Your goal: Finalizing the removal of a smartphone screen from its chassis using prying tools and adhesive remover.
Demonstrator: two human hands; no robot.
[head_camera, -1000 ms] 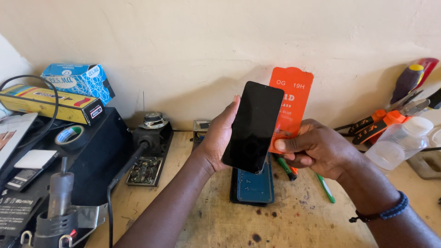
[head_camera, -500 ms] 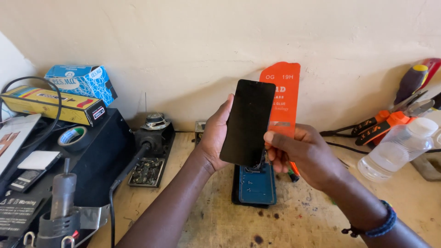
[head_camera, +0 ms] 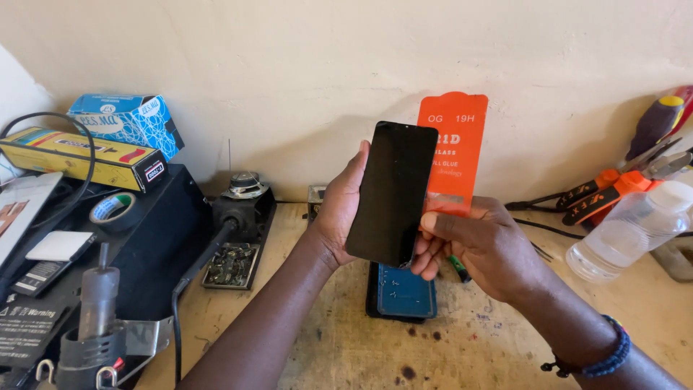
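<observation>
My left hand [head_camera: 338, 211] holds a black phone [head_camera: 392, 192] upright by its left edge, dark screen toward me. My right hand [head_camera: 482, 244] pinches an orange screen-protector sleeve [head_camera: 453, 152] with thumb on its lower end; the sleeve stands just behind and right of the phone. The fingers of this hand also touch the phone's lower right edge. Below both hands a blue-faced phone body [head_camera: 402, 291] lies flat on the wooden bench [head_camera: 346, 339].
A black machine [head_camera: 94, 245] at left carries a tape roll [head_camera: 110, 208], a yellow box [head_camera: 79, 157] and a blue box [head_camera: 127, 121]. A clear plastic bottle [head_camera: 629, 231] lies at right, near orange-handled pliers [head_camera: 605, 189]. A beige wall stands behind.
Both hands have shifted slightly left and up with the phone and sleeve. The sleeve now sits closer behind the phone's right edge.
</observation>
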